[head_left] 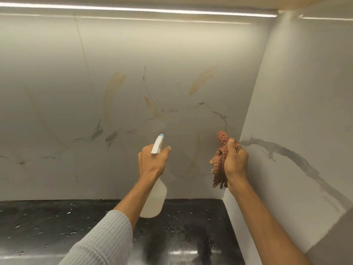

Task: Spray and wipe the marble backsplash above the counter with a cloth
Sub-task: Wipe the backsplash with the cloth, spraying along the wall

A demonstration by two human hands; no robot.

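Observation:
The marble backsplash (133,83) fills the wall ahead, pale with grey veins and several yellowish smears. My left hand (151,161) grips a translucent spray bottle (154,201) by its neck; the white nozzle with a blue tip points at the wall, and a faint mist hangs in front of it. My right hand (236,159) holds a bunched reddish-brown checked cloth (219,159) close to the corner, a little off the wall.
A black glossy counter (57,226) dotted with water drops runs below the backsplash. A marble side wall (305,111) with a thick grey vein closes the right side. An LED strip (133,9) glows under the cabinet above.

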